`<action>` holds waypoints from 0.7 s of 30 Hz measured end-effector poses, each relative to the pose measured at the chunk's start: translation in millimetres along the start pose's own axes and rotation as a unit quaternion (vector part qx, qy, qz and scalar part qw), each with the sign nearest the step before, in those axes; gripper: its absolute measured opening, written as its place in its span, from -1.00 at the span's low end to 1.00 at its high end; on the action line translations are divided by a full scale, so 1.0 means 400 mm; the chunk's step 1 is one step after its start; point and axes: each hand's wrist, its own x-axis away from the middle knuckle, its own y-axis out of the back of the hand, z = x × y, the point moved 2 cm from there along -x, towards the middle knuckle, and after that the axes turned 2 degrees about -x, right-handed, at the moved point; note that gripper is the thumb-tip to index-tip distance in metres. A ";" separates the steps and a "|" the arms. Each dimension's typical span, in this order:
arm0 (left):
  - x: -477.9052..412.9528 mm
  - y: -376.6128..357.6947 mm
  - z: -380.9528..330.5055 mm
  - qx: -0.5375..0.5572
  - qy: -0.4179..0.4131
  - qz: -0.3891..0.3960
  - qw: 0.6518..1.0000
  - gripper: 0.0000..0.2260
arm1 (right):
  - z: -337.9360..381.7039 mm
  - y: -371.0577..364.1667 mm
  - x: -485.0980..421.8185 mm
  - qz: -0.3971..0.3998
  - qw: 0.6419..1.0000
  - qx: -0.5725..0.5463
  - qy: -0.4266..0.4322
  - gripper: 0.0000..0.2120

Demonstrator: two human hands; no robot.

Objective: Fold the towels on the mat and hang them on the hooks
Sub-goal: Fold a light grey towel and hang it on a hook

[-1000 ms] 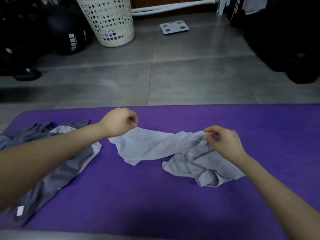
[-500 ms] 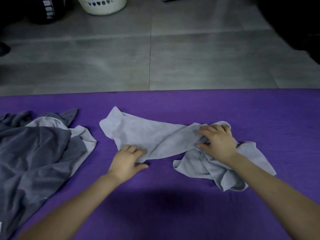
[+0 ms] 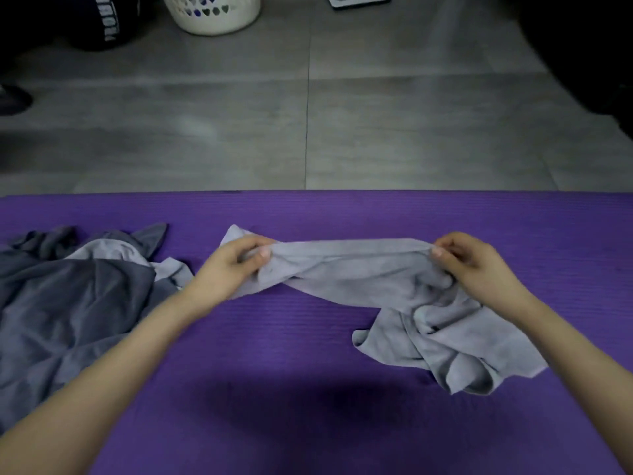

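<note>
Light grey soft cloth towel [image 3: 356, 269] lies at the centre of the purple ribbed foam mat [image 3: 308, 378]. Its far edge is stretched in a near-level line between my two hands. The rest bunches toward 5 o'clock and rests on the mat.

My left hand [image 3: 233, 265] pinches this edge at the towel's 9 o'clock end, thumb against curled fingers. My right hand [image 3: 476, 265] pinches the same edge at the 3 o'clock end. One towel corner projects past my left hand toward 11 o'clock.

A dark grey crumpled towel [image 3: 68, 310] lies on the mat at 9 o'clock, beside my left forearm.

Grey tiled floor [image 3: 411, 132] lies beyond the mat at 12 o'clock. A white perforated plastic laundry basket [image 3: 212, 18] stands on it at 11 o'clock, cut off by the top edge.
</note>
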 end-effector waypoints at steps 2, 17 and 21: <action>-0.028 0.027 -0.059 0.067 0.001 -0.020 0.998 -0.89 | 0.033 0.025 -0.031 -0.003 0.999 -0.028 -0.020 -0.82; -0.107 0.171 -0.291 -0.182 -0.059 0.139 0.972 -0.48 | 0.193 0.217 -0.098 0.007 0.997 -0.071 -0.003 -0.91; -0.095 0.168 -0.359 -0.081 -0.097 0.005 0.992 -0.79 | 0.243 0.262 -0.105 -0.089 0.994 0.027 0.055 -0.95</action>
